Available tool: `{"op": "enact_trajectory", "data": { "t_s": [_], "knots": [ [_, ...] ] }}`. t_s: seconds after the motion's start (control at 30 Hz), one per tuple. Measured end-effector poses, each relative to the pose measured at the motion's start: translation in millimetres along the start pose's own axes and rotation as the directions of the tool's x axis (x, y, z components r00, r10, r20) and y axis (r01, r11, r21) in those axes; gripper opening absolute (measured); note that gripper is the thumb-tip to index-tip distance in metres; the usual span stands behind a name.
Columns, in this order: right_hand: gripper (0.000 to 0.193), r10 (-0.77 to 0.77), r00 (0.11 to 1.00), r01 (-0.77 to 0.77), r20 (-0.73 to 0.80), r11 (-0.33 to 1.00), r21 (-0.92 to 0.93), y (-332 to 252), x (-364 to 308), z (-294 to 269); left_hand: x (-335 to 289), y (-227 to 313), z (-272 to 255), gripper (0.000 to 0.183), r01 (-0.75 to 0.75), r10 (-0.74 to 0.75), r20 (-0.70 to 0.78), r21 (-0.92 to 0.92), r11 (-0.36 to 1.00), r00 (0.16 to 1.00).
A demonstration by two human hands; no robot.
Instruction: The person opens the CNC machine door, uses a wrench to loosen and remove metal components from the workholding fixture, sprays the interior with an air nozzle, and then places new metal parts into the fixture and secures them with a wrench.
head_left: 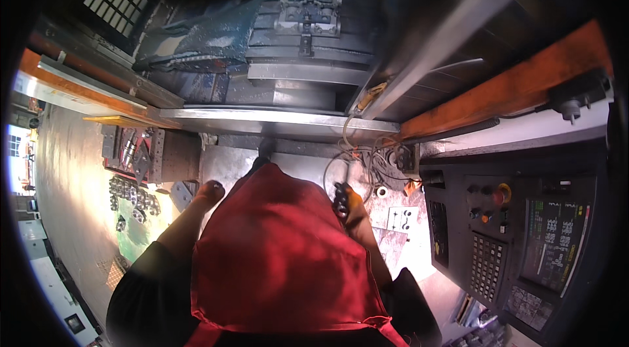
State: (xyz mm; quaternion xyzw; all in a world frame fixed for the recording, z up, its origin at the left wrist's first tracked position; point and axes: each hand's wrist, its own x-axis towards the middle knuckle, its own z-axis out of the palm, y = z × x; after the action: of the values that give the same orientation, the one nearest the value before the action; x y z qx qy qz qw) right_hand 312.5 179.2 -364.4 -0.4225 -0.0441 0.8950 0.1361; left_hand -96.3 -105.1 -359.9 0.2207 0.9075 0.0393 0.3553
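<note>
My right hand (354, 205) is closed around a small dark, shiny metal part (341, 199), just right of my red apron (282, 249). Its exact kind is not clear. On the apron's other side, my left hand (211, 191) hangs low, near a dark metal block on the left; its fingers are too small and shaded to read. Ahead of me is the open machine, with a metal fixture (310, 13) clamped on its slotted table (262, 36). A thin hose (347, 127) loops down near my right hand from a yellow-brown nozzle (373, 95) on the machine's sill.
Several dark metal parts (134, 198) lie at left, below a stand with tools (134, 154). A control panel (488, 242) with screen and keys stands close on my right. The machine's metal sill (275, 116) crosses in front. A white ring (382, 192) and a paper sheet (400, 219) lie at right.
</note>
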Motion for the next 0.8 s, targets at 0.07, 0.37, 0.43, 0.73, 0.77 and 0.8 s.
{"op": "enact_trajectory", "data": {
  "t_s": [0.07, 0.37, 0.43, 0.73, 0.77, 0.8],
  "knots": [
    [0.031, 0.046, 0.997, -0.027, 0.060, 0.958, -0.284, -20, 21, 63, 37, 15, -16, 0.032, -0.134, 0.133, -0.089, -0.001, 0.991, 0.987],
    [0.061, 0.363, 0.799, 0.279, 0.480, 0.484, -0.830, -98, 113, 299, 171, 178, -135, 0.033, 0.221, 0.670, 0.205, -0.973, 0.063, 0.713],
    [0.065, 0.389, 0.745, 0.277, 0.543, 0.560, -0.781, -126, 139, 332, 181, 202, -160, 0.023, 0.240, 0.530, 0.311, -0.950, 0.200, 0.789],
    [0.038, -0.438, 0.777, 0.425, 0.452, 0.895, 0.135, -50, 288, 339, 223, 254, -163, 0.034, 0.168, 0.444, -0.011, -0.917, -0.361, 0.896],
    [0.032, -0.435, 0.810, 0.389, 0.394, 0.901, 0.195, -48, 314, 340, 214, 271, -176, 0.040, 0.058, 0.392, -0.056, -0.960, -0.273, 0.918],
    [0.027, -0.403, 0.874, 0.345, 0.272, 0.908, 0.240, -56, 331, 360, 234, 255, -146, 0.051, -0.167, 0.464, -0.257, -0.960, -0.225, 0.848]
  ]
}}
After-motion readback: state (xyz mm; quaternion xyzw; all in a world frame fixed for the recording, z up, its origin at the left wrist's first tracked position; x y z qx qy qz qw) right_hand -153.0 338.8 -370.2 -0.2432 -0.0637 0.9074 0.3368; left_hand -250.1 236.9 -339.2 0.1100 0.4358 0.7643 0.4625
